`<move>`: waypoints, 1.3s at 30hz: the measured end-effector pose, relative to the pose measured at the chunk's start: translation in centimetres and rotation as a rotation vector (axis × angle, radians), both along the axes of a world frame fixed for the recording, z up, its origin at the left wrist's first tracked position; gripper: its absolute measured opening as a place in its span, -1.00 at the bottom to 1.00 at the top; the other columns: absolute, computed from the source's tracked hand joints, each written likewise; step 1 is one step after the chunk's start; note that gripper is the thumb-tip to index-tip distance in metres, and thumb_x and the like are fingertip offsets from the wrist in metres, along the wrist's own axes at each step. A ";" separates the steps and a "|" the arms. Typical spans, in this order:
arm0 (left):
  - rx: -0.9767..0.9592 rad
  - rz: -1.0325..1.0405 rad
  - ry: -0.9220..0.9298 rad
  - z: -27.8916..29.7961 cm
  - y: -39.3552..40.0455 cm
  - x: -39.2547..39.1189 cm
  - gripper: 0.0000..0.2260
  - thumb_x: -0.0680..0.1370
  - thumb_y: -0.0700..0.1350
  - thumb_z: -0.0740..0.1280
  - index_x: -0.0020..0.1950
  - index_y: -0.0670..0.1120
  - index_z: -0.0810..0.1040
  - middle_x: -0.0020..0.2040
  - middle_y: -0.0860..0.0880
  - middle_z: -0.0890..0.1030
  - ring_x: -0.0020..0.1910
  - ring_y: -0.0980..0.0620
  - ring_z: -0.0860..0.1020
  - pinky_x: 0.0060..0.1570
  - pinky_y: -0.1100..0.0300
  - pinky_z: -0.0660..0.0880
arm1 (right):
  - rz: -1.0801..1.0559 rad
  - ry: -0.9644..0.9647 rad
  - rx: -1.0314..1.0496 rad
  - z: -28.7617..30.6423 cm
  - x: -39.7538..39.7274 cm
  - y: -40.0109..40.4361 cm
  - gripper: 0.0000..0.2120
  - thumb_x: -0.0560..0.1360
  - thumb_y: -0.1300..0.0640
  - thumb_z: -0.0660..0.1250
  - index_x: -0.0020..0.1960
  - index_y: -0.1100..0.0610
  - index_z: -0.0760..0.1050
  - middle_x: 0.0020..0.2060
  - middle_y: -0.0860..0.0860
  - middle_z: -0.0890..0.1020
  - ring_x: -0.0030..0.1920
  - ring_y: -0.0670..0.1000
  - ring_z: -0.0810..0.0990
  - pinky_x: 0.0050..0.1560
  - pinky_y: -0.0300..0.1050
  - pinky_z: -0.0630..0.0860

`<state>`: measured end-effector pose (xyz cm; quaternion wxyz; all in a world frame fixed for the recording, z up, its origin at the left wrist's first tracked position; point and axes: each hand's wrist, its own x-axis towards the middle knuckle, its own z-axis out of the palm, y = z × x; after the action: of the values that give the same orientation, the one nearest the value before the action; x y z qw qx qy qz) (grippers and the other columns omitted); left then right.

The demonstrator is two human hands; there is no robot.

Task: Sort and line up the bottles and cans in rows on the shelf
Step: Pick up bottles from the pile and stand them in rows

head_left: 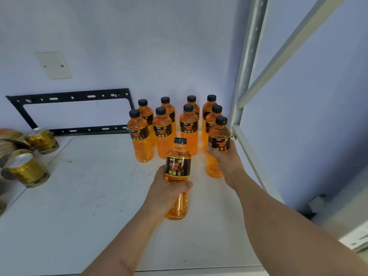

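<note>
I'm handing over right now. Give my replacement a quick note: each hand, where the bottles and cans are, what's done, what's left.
Left hand grips an orange bottle near the shelf's middle front.
Right hand grips another bottle in front of the right column.
Done: eight bottles stand in two rows at the back right.
Left: place both held bottles in a third row; the gold cans at the left edge lie jumbled and need lining up.

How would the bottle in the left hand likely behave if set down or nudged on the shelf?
The bottle looks full of orange liquid, so probably heavy for its size. Tall and narrow, it may tip if pushed near the cap. Its clear plastic wall likely gives slightly under the left hand, and the glossy label could be slippery.
</note>
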<state>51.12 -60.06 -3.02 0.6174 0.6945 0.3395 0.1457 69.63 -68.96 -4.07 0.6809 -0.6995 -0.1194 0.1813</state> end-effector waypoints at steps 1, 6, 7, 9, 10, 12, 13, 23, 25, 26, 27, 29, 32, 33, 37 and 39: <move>0.004 -0.001 -0.008 0.1 -0.1 0.2 -0.39 0.38 -0.11 0.55 0.32 0.12 0.34 0.14 0.08 0.54 0.14 0.01 0.50 0.05 0.08 0.37 | -0.002 -0.003 0.002 0.0 0.0 0.0 -0.27 0.45 0.01 0.51 0.50 -0.08 0.20 0.35 -0.05 0.45 0.37 0.07 0.40 0.38 0.17 0.30; 0.025 -0.027 -0.046 0.7 -0.2 1.2 -0.40 0.39 -0.12 0.54 0.34 0.09 0.35 0.15 0.09 0.53 0.15 0.04 0.47 0.07 0.10 0.34 | -0.005 -0.050 -0.048 0.2 -0.5 -0.5 -0.24 0.43 -0.11 0.51 0.50 -0.08 0.21 0.36 -0.05 0.46 0.39 0.07 0.40 0.37 0.15 0.32; 0.034 -0.033 -0.047 0.8 -0.3 1.4 -0.41 0.40 -0.12 0.54 0.34 0.10 0.35 0.12 0.11 0.52 0.13 0.06 0.46 0.06 0.11 0.33 | -0.001 -0.055 -0.056 0.4 -0.7 -0.6 -0.25 0.42 -0.10 0.51 0.49 -0.07 0.22 0.36 -0.05 0.47 0.38 0.07 0.41 0.37 0.15 0.33; 0.059 -0.035 -0.049 1.2 -0.4 1.9 -0.41 0.40 -0.12 0.54 0.33 0.12 0.35 0.10 0.13 0.51 0.09 0.09 0.44 0.05 0.12 0.33 | 0.018 -0.059 -0.073 0.8 -1.0 -0.9 -0.25 0.41 -0.07 0.53 0.48 -0.05 0.24 0.34 -0.05 0.48 0.36 0.06 0.42 0.36 0.14 0.33; 0.077 -0.032 -0.049 1.3 -0.4 2.2 -0.41 0.40 -0.12 0.54 0.34 0.12 0.35 0.11 0.11 0.51 0.09 0.08 0.44 0.05 0.12 0.34 | 0.037 -0.063 -0.083 1.0 -1.1 -1.1 -0.25 0.40 -0.05 0.54 0.48 -0.05 0.25 0.33 -0.04 0.49 0.35 0.06 0.43 0.36 0.13 0.33; 0.118 -0.023 -0.044 1.5 -0.2 2.8 -0.39 0.39 -0.09 0.54 0.36 0.09 0.36 0.18 0.07 0.52 0.12 0.06 0.44 0.06 0.13 0.36 | 0.081 -0.071 -0.094 1.4 -1.3 -1.4 -0.23 0.39 0.01 0.57 0.47 -0.03 0.26 0.32 -0.03 0.50 0.35 0.06 0.43 0.36 0.10 0.32; 0.135 -0.017 -0.037 1.8 -0.2 3.0 -0.37 0.39 -0.07 0.54 0.38 0.08 0.35 0.20 0.06 0.51 0.14 0.05 0.44 0.07 0.13 0.37 | 0.093 -0.073 -0.100 1.5 -1.5 -1.6 -0.22 0.38 0.03 0.58 0.48 -0.02 0.26 0.32 -0.03 0.50 0.35 0.07 0.43 0.36 0.08 0.32; 0.184 -0.013 -0.056 2.4 1.3 5.5 -0.30 0.35 -0.11 0.58 0.42 0.02 0.36 0.31 0.01 0.53 0.30 -0.05 0.47 0.29 -0.04 0.40 | 0.087 -0.026 -0.440 2.5 -2.3 -4.2 -0.01 0.40 0.00 0.55 0.61 -0.01 -0.02 0.54 0.03 0.25 0.47 0.14 0.32 0.35 0.06 0.37; 0.216 -0.015 -0.060 2.3 1.5 6.0 -0.29 0.35 -0.09 0.59 0.43 0.01 0.36 0.32 0.02 0.52 0.32 -0.05 0.47 0.30 -0.04 0.39 | 0.085 -0.018 -0.549 1.9 -3.2 -4.9 -0.02 0.41 -0.06 0.54 0.60 0.00 -0.01 0.53 0.05 0.25 0.45 0.14 0.35 0.34 0.05 0.39; 0.233 -0.024 -0.063 2.2 1.6 6.2 -0.29 0.35 -0.07 0.59 0.44 0.01 0.36 0.33 0.02 0.52 0.32 -0.05 0.47 0.30 -0.04 0.39 | 0.083 -0.026 -0.624 1.4 -3.7 -5.2 -0.07 0.43 -0.08 0.51 0.59 0.01 0.01 0.52 0.06 0.28 0.44 0.14 0.37 0.34 0.04 0.42; 0.247 -0.034 -0.065 2.1 1.7 6.5 -0.29 0.35 -0.06 0.59 0.44 0.01 0.36 0.34 0.01 0.52 0.33 -0.06 0.47 0.30 -0.04 0.39 | 0.089 -0.055 -0.722 1.0 -4.4 -5.5 -0.15 0.46 -0.09 0.47 0.58 0.03 0.07 0.50 0.06 0.32 0.41 0.13 0.39 0.32 0.02 0.44; 0.262 -0.053 -0.063 1.9 1.7 6.9 -0.30 0.36 -0.06 0.58 0.43 0.00 0.36 0.35 0.00 0.51 0.33 -0.06 0.46 0.28 0.00 0.38 | 0.153 -0.229 -0.961 0.3 -5.7 -5.9 -0.40 0.55 -0.07 0.34 0.51 0.05 0.24 0.40 0.05 0.42 0.34 0.09 0.45 0.26 -0.05 0.46; 0.288 -0.075 -0.051 1.3 1.7 7.5 -0.33 0.38 -0.07 0.57 0.42 0.00 0.37 0.34 0.00 0.52 0.32 -0.07 0.46 0.26 0.00 0.39 | 0.230 -0.534 -1.144 -0.4 -7.4 -5.8 -0.63 0.61 -0.02 0.18 0.37 0.05 0.42 0.22 0.03 0.50 0.21 0.04 0.49 0.13 -0.10 0.50; 0.291 -0.082 -0.051 1.1 1.9 7.7 -0.34 0.38 -0.07 0.57 0.41 0.00 0.37 0.34 0.00 0.52 0.32 -0.07 0.47 0.25 0.00 0.39 | 0.242 -0.577 -1.157 -0.5 -7.6 -5.8 -0.65 0.62 -0.01 0.16 0.34 0.06 0.44 0.17 0.02 0.51 0.16 0.04 0.50 0.09 -0.11 0.51; 0.273 -0.088 -0.055 0.8 2.5 8.3 -0.33 0.37 -0.06 0.57 0.42 0.04 0.37 0.33 0.03 0.53 0.33 -0.06 0.47 0.29 -0.07 0.40 | 0.267 -0.662 -1.183 -1.0 -7.8 -5.4 -0.69 0.64 0.01 0.12 0.26 0.10 0.50 0.04 0.02 0.52 0.01 0.00 0.51 -0.02 -0.15 0.53; 0.265 -0.088 -0.059 0.6 2.6 8.6 -0.35 0.40 -0.09 0.56 0.42 0.04 0.36 0.33 0.03 0.53 0.33 -0.05 0.47 0.26 -0.03 0.40 | 0.264 -0.689 -1.188 -1.4 -7.7 -5.4 -0.70 0.64 0.01 0.11 0.24 0.11 0.50 0.00 0.02 0.51 -0.02 0.00 0.51 -0.04 -0.14 0.54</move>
<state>59.77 -57.45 -2.39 0.5357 0.7795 0.2684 0.1825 61.93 -74.36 -5.42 0.0790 -0.9506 -0.2931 0.0651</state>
